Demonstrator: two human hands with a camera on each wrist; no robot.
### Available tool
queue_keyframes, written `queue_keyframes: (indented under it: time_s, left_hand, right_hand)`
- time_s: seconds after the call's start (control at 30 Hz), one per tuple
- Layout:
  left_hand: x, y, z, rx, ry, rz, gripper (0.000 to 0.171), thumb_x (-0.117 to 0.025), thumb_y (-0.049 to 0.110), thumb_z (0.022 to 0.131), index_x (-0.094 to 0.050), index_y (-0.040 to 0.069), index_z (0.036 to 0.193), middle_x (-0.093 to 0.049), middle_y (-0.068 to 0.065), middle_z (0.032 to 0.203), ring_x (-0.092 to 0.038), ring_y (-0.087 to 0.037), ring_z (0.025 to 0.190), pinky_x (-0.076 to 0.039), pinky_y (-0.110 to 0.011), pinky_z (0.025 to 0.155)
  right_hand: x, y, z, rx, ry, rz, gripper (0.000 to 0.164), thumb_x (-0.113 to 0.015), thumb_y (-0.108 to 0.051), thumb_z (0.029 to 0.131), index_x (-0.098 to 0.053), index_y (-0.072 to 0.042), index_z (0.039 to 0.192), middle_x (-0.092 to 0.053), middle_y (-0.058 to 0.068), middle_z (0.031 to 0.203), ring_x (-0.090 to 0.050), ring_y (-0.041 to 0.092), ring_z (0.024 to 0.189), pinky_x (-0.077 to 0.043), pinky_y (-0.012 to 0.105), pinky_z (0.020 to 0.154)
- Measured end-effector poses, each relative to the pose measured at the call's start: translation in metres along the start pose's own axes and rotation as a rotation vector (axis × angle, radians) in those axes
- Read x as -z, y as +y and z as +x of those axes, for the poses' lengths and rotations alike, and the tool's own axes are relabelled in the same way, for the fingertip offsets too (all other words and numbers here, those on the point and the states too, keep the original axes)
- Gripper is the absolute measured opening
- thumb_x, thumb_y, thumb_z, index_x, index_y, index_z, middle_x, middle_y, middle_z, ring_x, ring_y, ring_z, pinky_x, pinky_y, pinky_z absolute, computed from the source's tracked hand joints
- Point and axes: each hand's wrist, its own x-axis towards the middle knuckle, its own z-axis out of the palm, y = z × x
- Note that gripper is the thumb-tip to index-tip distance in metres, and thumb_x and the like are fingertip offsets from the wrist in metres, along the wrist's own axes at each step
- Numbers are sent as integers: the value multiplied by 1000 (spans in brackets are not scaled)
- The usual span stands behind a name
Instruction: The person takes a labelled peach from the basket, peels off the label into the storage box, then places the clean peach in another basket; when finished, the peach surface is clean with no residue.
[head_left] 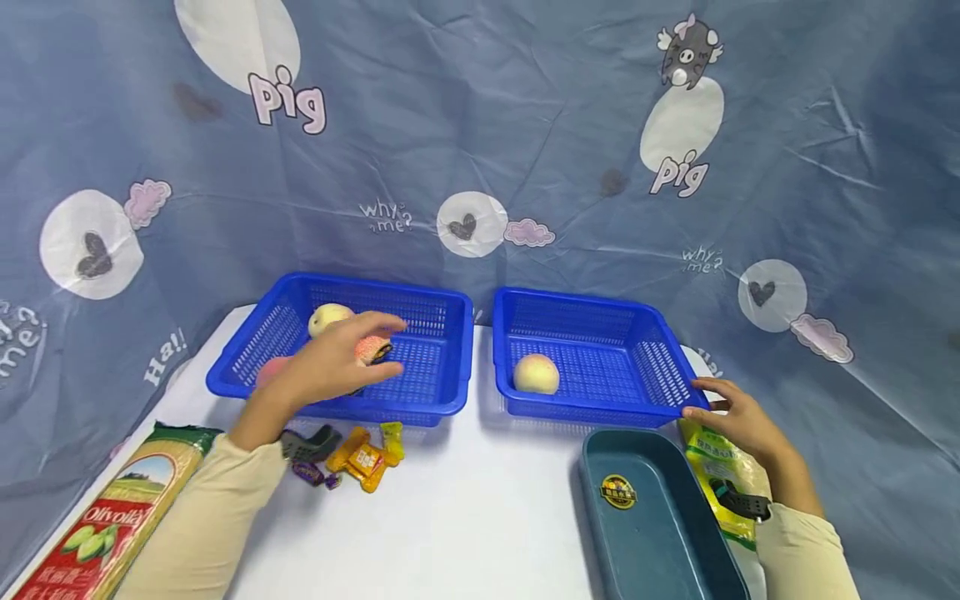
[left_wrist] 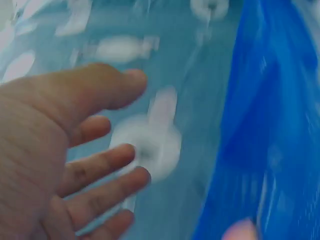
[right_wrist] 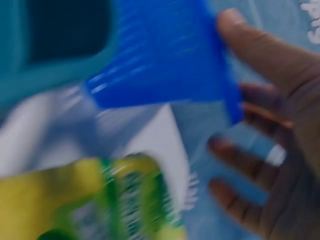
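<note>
My left hand [head_left: 333, 358] is raised over the left blue basket [head_left: 420, 412], fingers apart and nothing held. Below and behind it lie a pale yellow peach-like fruit [head_left: 327, 317], a pink round item [head_left: 270, 369] and a pinkish speckled item with dark layers [head_left: 372, 348], partly hidden by the hand. In the left wrist view the thumb and fingers stand apart, beside the blue basket. My right hand [head_left: 738, 421] touches the outer right front corner of the right blue basket [head_left: 585, 408] with thumb and fingertips, the other fingers spread. A peach [head_left: 536, 375] sits in that basket's left front.
A teal tray [head_left: 645, 533] stands in front of the right basket, with a yellow-green packet [head_left: 716, 467] beside it under the right forearm. Orange [head_left: 366, 461] and purple [head_left: 307, 473] wrapped sweets lie before the left basket. An Olivoilà bag [head_left: 120, 517] is at far left.
</note>
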Motion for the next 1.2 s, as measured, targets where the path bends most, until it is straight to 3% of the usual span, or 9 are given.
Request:
queue_keyframes:
  time_s: [0.2,0.3,0.37,0.53,0.63,0.8,0.9,1.03,1.2]
  left_hand:
    - [48,-63,-107,205,273,175,65,-89,19,77,-58,3,132,-49,-24,141,-44,-49,129,-33,-70,101]
    - [56,-88,-138,301,313,166,66,-89,22,77,-58,0,131,-47,-27,143,-40,-52,130,-31,-72,100]
    - [57,-99,-150,344,316,148,62,-88,24,80,-60,1,131,-49,-25,141,-43,-48,129,-37,-55,108]
    - [53,-113,-160,318,367,71,47,-88,19,80,-69,3,120,-58,-19,135,-47,-1,124,-32,-1,91]
    - [52,-114,-162,297,406,35,40,-89,14,78,-73,3,113,-61,-18,133,-43,15,117,-33,-1,89]
    - [50,-117,-166,309,429,21,35,-88,12,79,-74,5,110,-63,-18,132,-45,16,116,-35,-4,89]
    - [46,-120,-170,315,422,21,35,-88,14,80,-74,5,111,-63,-19,133,-45,17,117,-35,-5,90]
    - [45,-119,-172,320,425,23,35,-88,14,81,-74,5,112,-64,-18,132,-45,16,117,-35,-7,90]
    - [52,-115,-170,334,430,39,35,-87,16,81,-74,7,112,-64,-14,133,-46,14,118,-36,-10,91]
  right_hand:
    - [7,-61,19,35,-79,-104,77,-61,-33,103,-21,8,155,-27,39,150,-33,64,127,-37,75,94]
    - [-3,-108,36,130,-121,-53,72,-59,-34,104,-24,-3,158,-33,30,153,-37,55,132,-39,70,98]
    - [-17,-140,52,215,-179,-29,70,-61,-33,103,-26,-10,159,-38,24,153,-43,49,133,-41,66,99]
    - [-66,-214,97,375,-335,-12,77,-67,-31,100,-23,-18,161,-43,17,150,-48,41,132,-43,58,103]
    - [-101,-252,128,415,-410,-19,82,-68,-31,99,-17,-21,162,-44,17,150,-50,40,130,-44,53,103]
    - [-171,-294,184,462,-496,-61,96,-73,-26,96,-5,-22,164,-39,23,152,-54,39,122,-49,43,97]
    - [-215,-308,208,512,-531,-110,96,-77,-18,92,-12,-19,163,-37,23,153,-54,34,123,-48,39,98]
    - [-260,-321,223,539,-587,-193,87,-79,-9,89,-29,-18,160,-38,18,154,-43,32,135,-41,41,106]
    - [-290,-331,229,472,-643,-294,81,-78,-1,87,-41,-23,156,-39,17,153,-37,30,139,-36,42,111]
